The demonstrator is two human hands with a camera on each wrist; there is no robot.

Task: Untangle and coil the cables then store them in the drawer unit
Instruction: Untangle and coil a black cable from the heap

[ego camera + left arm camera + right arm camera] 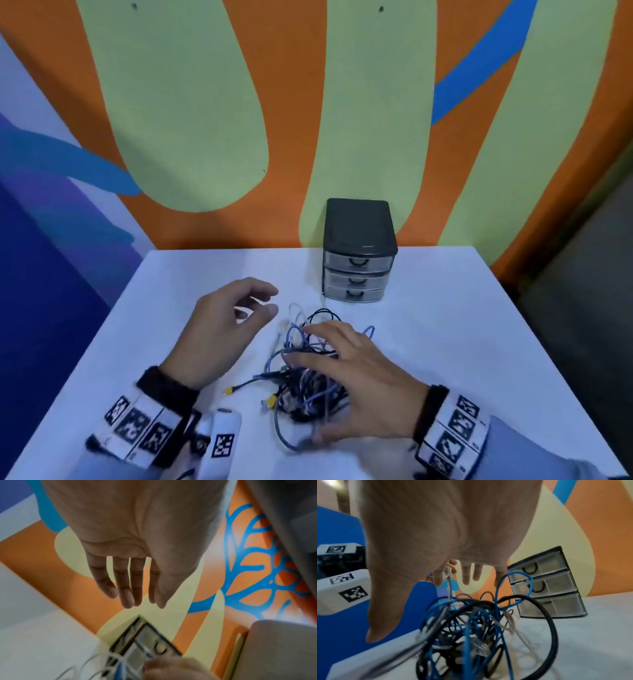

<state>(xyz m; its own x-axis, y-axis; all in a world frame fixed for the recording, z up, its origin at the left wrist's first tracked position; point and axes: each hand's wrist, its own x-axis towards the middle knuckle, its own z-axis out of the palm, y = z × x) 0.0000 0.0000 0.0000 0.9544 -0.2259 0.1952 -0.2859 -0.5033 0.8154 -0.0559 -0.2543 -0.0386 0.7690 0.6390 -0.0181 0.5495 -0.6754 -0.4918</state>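
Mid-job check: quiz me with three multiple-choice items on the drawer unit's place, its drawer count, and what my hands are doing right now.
1. The small dark plastic drawer unit stands: A) at the table's far edge by the wall; B) at the near edge; C) on the floor.
2. Its clear drawers number: A) two; B) three; C) five.
3. The hands are: A) both gripping one cable; B) both open, holding nothing; C) pulling a drawer.

Answers: 1 A, behind the tangled pile of blue, black and white cables. 2 B, three handles show. 3 B, left hand spread in air, right hand spread over the tangle.
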